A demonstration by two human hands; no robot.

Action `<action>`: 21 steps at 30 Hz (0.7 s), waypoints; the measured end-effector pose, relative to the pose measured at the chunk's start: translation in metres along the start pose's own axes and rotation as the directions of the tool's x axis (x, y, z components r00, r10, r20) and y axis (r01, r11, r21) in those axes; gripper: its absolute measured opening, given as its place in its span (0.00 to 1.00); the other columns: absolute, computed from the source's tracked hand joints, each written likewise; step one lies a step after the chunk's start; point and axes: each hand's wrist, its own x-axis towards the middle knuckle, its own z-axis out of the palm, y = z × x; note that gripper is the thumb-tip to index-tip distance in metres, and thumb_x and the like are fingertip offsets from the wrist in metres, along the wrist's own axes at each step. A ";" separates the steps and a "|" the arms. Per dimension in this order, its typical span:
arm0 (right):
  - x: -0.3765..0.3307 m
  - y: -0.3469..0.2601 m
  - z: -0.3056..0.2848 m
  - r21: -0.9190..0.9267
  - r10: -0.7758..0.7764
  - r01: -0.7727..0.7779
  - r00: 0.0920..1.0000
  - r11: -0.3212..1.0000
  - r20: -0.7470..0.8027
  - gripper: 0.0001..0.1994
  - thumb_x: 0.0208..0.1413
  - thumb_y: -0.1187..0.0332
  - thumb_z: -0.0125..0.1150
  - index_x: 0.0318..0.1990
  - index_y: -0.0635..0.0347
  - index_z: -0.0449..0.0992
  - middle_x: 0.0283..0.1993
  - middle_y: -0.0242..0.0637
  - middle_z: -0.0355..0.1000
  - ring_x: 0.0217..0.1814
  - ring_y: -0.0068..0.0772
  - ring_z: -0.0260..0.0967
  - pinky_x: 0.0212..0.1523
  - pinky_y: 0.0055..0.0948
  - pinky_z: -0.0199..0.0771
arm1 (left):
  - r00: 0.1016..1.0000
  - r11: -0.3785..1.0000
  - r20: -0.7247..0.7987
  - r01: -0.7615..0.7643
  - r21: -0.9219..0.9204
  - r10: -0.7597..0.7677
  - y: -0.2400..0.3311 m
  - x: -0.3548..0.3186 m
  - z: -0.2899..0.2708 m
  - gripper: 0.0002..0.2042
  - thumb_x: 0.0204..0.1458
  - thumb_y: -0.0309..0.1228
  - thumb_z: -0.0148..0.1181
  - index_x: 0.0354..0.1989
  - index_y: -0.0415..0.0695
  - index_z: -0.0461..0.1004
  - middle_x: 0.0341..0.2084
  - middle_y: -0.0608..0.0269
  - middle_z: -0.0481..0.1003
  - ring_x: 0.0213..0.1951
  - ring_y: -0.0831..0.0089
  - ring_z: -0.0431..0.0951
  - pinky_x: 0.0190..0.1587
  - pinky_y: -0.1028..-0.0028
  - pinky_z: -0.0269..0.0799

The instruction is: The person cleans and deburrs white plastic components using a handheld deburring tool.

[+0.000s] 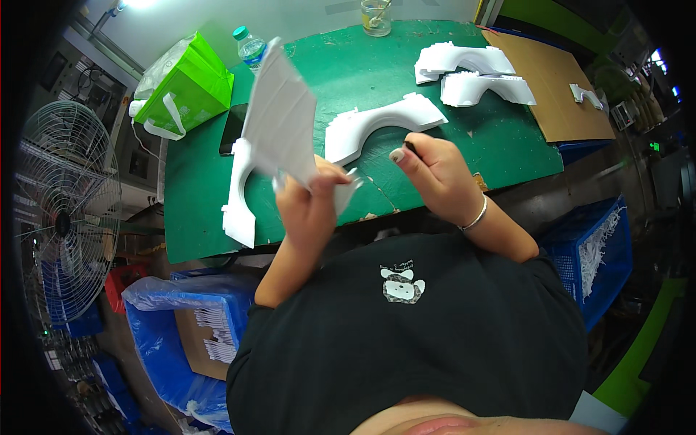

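Standing at a chipped green table [500,156] near a fan [64,221] and blue bins [156,355], gripped a blurred white part [281,109] above the table in the left hand [308,206]; closed the right hand [444,177] around a dark thing [411,148], mostly hidden.

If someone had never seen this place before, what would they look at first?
Probably the big white ribbed part, slightly blurred, held up in the left hand over the near-left side of the green table. Next might come the bright green bag at the table's far-left corner, and the large caged fan at the picture's left.
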 end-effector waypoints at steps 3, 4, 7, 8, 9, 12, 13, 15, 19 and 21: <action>0.006 0.006 -0.003 -0.087 -0.106 0.095 0.985 0.992 -0.137 0.19 0.63 0.59 0.54 0.25 0.65 0.66 0.20 0.47 0.61 0.20 0.45 0.57 0.23 0.36 0.59 | 0.961 0.921 0.016 0.270 -0.282 -0.277 0.008 -0.002 0.003 0.16 0.66 0.39 0.44 0.34 0.38 0.71 0.19 0.61 0.72 0.22 0.78 0.71 0.29 0.79 0.64; 0.008 0.006 -0.002 -0.086 -0.106 0.095 0.985 0.992 -0.137 0.19 0.63 0.59 0.54 0.25 0.65 0.66 0.20 0.47 0.61 0.20 0.45 0.57 0.23 0.36 0.59 | 0.930 0.873 0.054 0.362 -0.327 -0.365 0.010 -0.001 0.003 0.16 0.67 0.39 0.42 0.37 0.38 0.69 0.17 0.60 0.70 0.20 0.78 0.69 0.27 0.81 0.62; 0.017 0.003 0.006 -0.155 -0.270 0.238 0.934 0.959 -0.236 0.18 0.61 0.61 0.56 0.25 0.65 0.66 0.19 0.46 0.61 0.21 0.46 0.59 0.23 0.37 0.59 | 0.920 0.826 0.172 0.391 -0.406 -0.352 0.009 0.001 0.006 0.16 0.67 0.38 0.40 0.43 0.37 0.68 0.18 0.63 0.71 0.20 0.80 0.71 0.27 0.83 0.64; 0.019 0.003 0.008 -0.182 -0.311 0.271 0.917 0.945 -0.249 0.17 0.61 0.62 0.57 0.26 0.65 0.66 0.19 0.45 0.61 0.21 0.46 0.60 0.23 0.37 0.59 | 0.908 0.790 0.223 0.418 -0.448 -0.354 0.010 0.002 0.008 0.16 0.68 0.38 0.39 0.43 0.37 0.68 0.18 0.63 0.70 0.20 0.80 0.71 0.27 0.82 0.64; 0.020 0.003 0.009 -0.209 -0.352 0.303 0.899 0.930 -0.261 0.16 0.60 0.62 0.58 0.26 0.64 0.66 0.19 0.45 0.61 0.21 0.46 0.60 0.23 0.38 0.59 | 0.897 0.782 0.254 0.440 -0.442 -0.361 0.011 0.002 0.008 0.16 0.68 0.39 0.39 0.45 0.37 0.68 0.17 0.62 0.71 0.19 0.79 0.71 0.27 0.82 0.64; 0.023 0.004 0.011 -0.206 -0.378 0.328 0.878 0.922 -0.293 0.16 0.60 0.63 0.59 0.27 0.64 0.64 0.18 0.44 0.60 0.20 0.45 0.59 0.22 0.37 0.59 | 0.895 0.780 0.331 0.429 -0.456 -0.299 0.006 -0.001 0.008 0.16 0.67 0.39 0.39 0.45 0.36 0.68 0.16 0.62 0.71 0.19 0.79 0.70 0.26 0.81 0.65; 0.024 0.005 0.010 -0.207 -0.376 0.326 0.878 0.923 -0.295 0.16 0.60 0.63 0.59 0.27 0.64 0.64 0.18 0.44 0.60 0.20 0.45 0.59 0.22 0.37 0.59 | 0.894 0.779 0.333 0.430 -0.456 -0.299 0.006 -0.001 0.009 0.16 0.67 0.39 0.39 0.45 0.36 0.68 0.16 0.62 0.71 0.19 0.79 0.70 0.26 0.81 0.65; 0.024 0.008 0.009 -0.237 -0.380 0.321 0.883 0.917 -0.274 0.16 0.60 0.62 0.58 0.27 0.64 0.63 0.18 0.44 0.60 0.19 0.44 0.59 0.21 0.37 0.58 | 0.873 0.720 0.385 0.472 -0.508 -0.299 0.006 -0.001 0.010 0.17 0.67 0.39 0.39 0.46 0.36 0.67 0.16 0.62 0.70 0.18 0.79 0.70 0.26 0.81 0.65; 0.025 0.008 0.010 -0.225 -0.376 0.319 0.879 0.921 -0.294 0.17 0.60 0.62 0.58 0.26 0.63 0.62 0.17 0.44 0.60 0.19 0.44 0.58 0.21 0.37 0.58 | 0.876 0.706 0.392 0.466 -0.533 -0.282 0.003 -0.004 0.011 0.17 0.67 0.38 0.39 0.46 0.36 0.67 0.16 0.61 0.70 0.17 0.78 0.69 0.24 0.81 0.65; 0.024 0.008 0.009 -0.214 -0.372 0.319 0.883 0.923 -0.288 0.17 0.60 0.62 0.58 0.25 0.63 0.62 0.18 0.44 0.60 0.19 0.45 0.58 0.21 0.37 0.58 | 0.864 0.666 0.419 0.489 -0.564 -0.279 0.001 -0.004 0.011 0.17 0.67 0.38 0.38 0.46 0.36 0.67 0.16 0.61 0.70 0.17 0.78 0.69 0.24 0.80 0.65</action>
